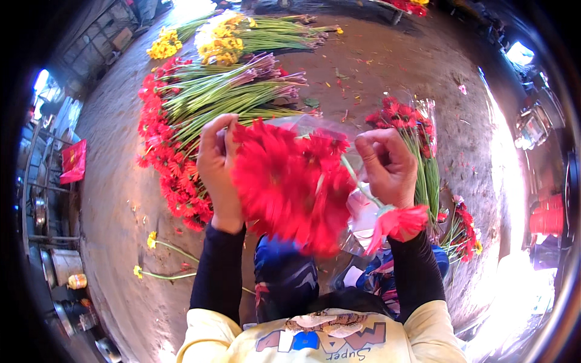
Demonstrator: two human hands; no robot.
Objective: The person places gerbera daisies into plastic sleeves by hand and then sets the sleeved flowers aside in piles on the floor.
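Between my hands, close to my chest, is a bunch of red gerbera daisies (290, 181), blurred by motion. A clear plastic sleeve (330, 125) surrounds it, its upper edge stretching from hand to hand. My left hand (216, 166) is closed at the bunch's left side, fingertips pinching the sleeve's edge. On the other side my right hand (390, 163) has its fingers curled in a pinch at the sleeve's right edge. One gerbera (398, 222) has its pale stem bent out of the bunch, and its head hangs below my right hand.
A large pile of red gerberas (172, 181) lies left on the dirt floor (115, 199), stems pointing right. Yellow gerberas (221, 39) lie beyond it. Wrapped red bunches (399, 115) lie at right. Two loose yellow flowers (151, 240) are near left. A red bucket-like object (548, 215) stands far right.
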